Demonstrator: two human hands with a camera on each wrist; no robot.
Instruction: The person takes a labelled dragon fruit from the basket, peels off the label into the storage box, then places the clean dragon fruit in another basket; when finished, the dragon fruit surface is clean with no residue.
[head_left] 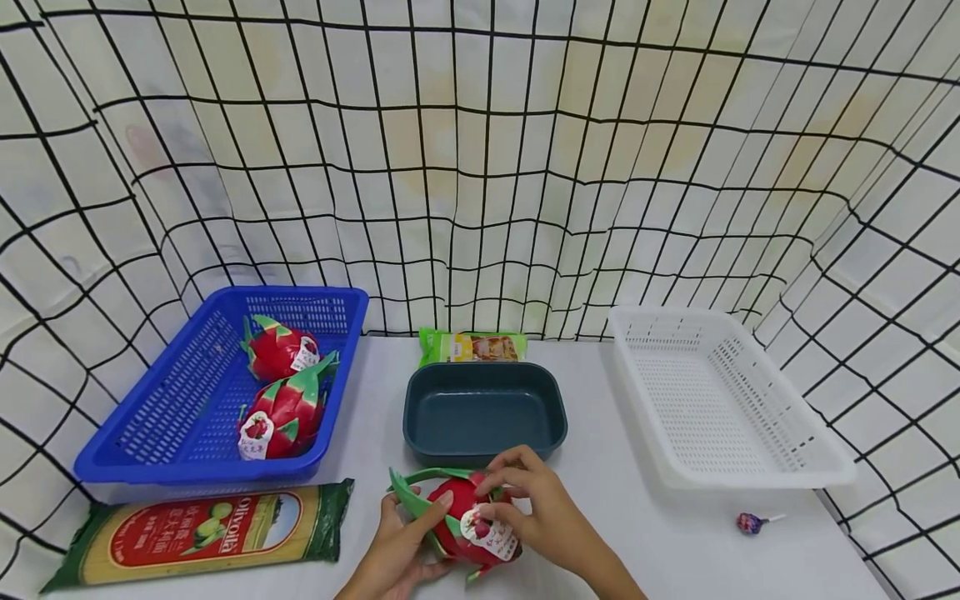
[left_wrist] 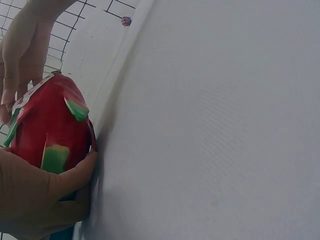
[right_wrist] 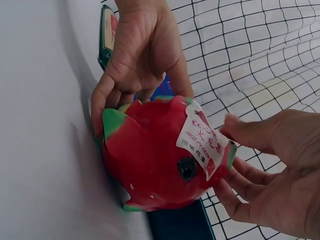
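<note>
A red dragon fruit point(head_left: 447, 502) with green-tipped scales is between both hands near the front of the table. My left hand point(head_left: 397, 546) grips its leafy end, thumb on one side and fingers passing underneath. From the other side, my right hand point(head_left: 551, 518) holds the fruit with bent fingers on top and its thumb by the white label point(head_left: 501, 542). In the right wrist view, the fruit's dark blossom end point(right_wrist: 187, 169) faces the camera beside the label, and the right thumb and fingertips lie along the label's side.
Behind the hands stands a dark teal tray point(head_left: 486, 412), with a green snack packet point(head_left: 472, 346) beyond it. At left, a blue basket point(head_left: 180, 400) bears two dragon fruits point(head_left: 288, 408) above a pasta bag point(head_left: 202, 533). A white basket point(head_left: 720, 400) and lollipop point(head_left: 750, 522) are right.
</note>
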